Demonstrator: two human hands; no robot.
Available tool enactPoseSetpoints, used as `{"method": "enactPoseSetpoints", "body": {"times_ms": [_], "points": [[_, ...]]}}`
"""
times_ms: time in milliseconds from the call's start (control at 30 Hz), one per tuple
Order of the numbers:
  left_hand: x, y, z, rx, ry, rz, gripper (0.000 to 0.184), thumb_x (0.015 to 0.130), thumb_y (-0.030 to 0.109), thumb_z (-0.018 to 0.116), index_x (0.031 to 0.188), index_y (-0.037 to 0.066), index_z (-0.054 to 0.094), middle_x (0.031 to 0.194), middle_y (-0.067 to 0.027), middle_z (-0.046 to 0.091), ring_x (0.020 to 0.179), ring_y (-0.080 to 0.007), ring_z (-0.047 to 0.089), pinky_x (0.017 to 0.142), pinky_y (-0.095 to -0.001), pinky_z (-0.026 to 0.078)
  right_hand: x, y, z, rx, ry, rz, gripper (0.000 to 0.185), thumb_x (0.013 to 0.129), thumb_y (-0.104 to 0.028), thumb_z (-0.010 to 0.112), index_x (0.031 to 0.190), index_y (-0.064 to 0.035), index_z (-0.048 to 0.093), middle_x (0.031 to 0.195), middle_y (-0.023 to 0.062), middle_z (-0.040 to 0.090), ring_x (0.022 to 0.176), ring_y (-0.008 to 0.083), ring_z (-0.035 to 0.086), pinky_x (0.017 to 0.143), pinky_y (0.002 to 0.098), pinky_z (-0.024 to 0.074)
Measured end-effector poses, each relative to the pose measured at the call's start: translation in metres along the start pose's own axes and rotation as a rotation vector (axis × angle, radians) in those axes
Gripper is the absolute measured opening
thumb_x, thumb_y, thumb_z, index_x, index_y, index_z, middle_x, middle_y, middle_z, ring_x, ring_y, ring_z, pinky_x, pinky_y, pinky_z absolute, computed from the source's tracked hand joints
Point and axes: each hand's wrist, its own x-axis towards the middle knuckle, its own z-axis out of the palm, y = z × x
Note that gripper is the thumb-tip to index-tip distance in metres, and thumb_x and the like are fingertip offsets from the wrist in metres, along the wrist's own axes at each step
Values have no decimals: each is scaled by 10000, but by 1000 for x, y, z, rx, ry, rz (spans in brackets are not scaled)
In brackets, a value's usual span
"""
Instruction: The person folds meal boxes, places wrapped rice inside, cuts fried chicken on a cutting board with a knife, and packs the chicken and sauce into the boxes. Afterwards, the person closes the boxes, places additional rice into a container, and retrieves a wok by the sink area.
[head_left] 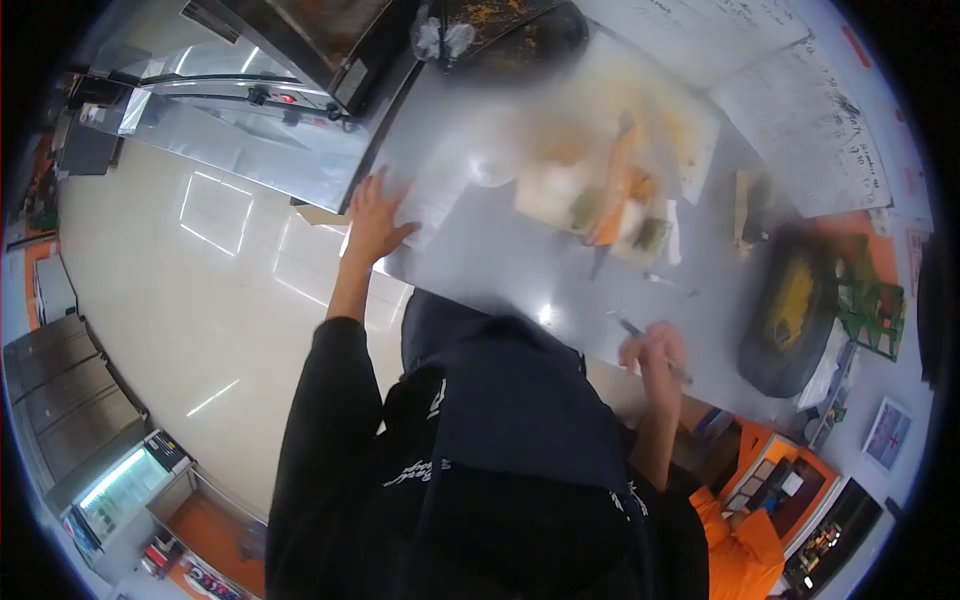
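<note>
Left hand (378,222) spread at the table's (468,238) left edge; right hand (655,350) pinches, perhaps, a pen (630,327), seemingly poised; using it calls for steadiness

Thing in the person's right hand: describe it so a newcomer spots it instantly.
Start with the big grey table and follow its near edge, right of centre, to the right hand. A slim, dark, pen-like tool sticks out on both sides of the grip, slanting down to the right. Unlike the food and items lying farther in, it is held.
</note>
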Motion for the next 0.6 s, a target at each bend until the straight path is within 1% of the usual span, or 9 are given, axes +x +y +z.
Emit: {"method": "enactPoseSetpoints", "body": {"times_ms": [67,100,133,200,267,367,467,567,600], "points": [[7,-16,0,47,-84,146,637,738,495,721,1292,218,569,1411,-204,373,1322,-428,308,1088,-557,243,32,6,70,66,32,44,458,987,-465,446,1018,-8,464,794,134,596,737,227,590,708,351,490],[11,-13,-4,24,-114,197,659,729,533,713,1293,225,564,1423,-191,359,1326,-433,301,1085,-560,246,50,19,97,74,-8,30,574,978,-528,404,1085,29,493,873,150,611,774,224,594,730,359,495],[10,-9,-6,-1,-150,250,683,720,572,705,1294,232,558,1436,-179,345,1331,-438,294,1081,-563,249,70,28,126,68,27,78,599,992,-502,399,1175,56,522,931,138,633,817,205,601,757,344,495],[10,-5,-6,-85,-211,303,635,727,549,714,1212,158,589,1429,-142,363,1358,-422,269,1095,-562,235,106,71,163,11,55,121,550,997,-438,446,1241,49,524,955,103,644,867,166,606,785,316,494],[7,-8,-4,-122,-242,372,643,719,543,722,1177,111,590,1422,-118,375,1355,-413,278,1096,-558,238,138,84,199,-82,117,255,391,982,-298,526,1172,40,578,966,92,650,914,137,608,811,285,493],[9,-17,4,-129,-271,438,703,708,544,731,1209,85,550,1419,-102,380,1350,-405,283,1097,-552,241,161,145,211,-335,67,74,265,959,-175,574,1121,30,617,1032,106,651,921,206,648,859,297,499],[19,-22,-1,-137,-297,447,837,676,577,738,1310,97,477,1424,-119,371,1359,-405,265,1104,-553,231,174,147,226,-17,336,149,174,888,-49,633,1049,12,654,996,106,642,966,146,623,826,272,501],[32,-28,-8,-99,-348,427,954,630,626,741,1395,157,416,1444,-150,350,1375,-416,235,1117,-561,198,187,147,220,128,316,-78,200,851,-9,636,1050,2,647,1062,112,620,981,153,621,830,282,501],[33,-33,-8,-102,-354,422,973,619,641,737,1411,181,409,1456,-164,339,1381,-421,224,1121,-562,184,189,146,214,-108,238,-173,197,828,12,634,1025,7,645,1082,108,601,981,157,613,826,284,498]]}}
